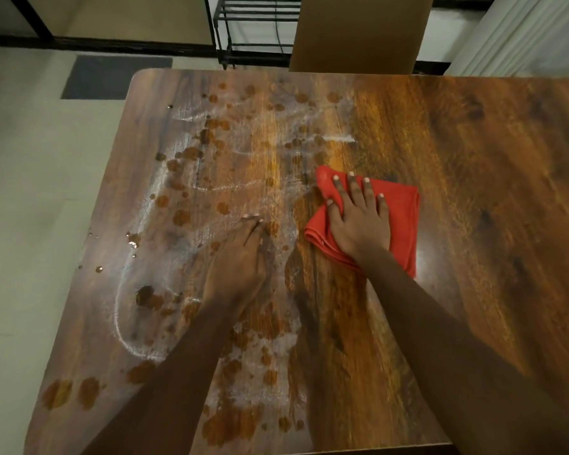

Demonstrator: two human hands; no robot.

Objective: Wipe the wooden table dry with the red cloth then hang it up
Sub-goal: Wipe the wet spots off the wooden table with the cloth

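Water spots (181, 218) beaded the left of the brown wooden worktop (473, 159), where your left grip (240, 254) rested open and empty, likely bracing; your right grip (358, 221), fingers spread, pressed the folded red cloth (398, 218) mid-worktop to mop.

Single view, head-worn, wide lens. Faces forward and steeply down over the table (473, 192), seen from its near side. Close range: both forearms enter at 6 o'clock and reach to mid-frame. Table fills most of the frame; its far edge runs across at 12, its left edge slants from 11 down to 7. Left hand (237, 261) just left of centre, right hand (362, 224) flat on cloth (403, 218) just right of centre. Floor (30, 192) along 9. Beyond the far edge: rack (257, 9) at 12, chair (358, 31) at 12 to 1, curtain (523, 37) at 1 to 2.
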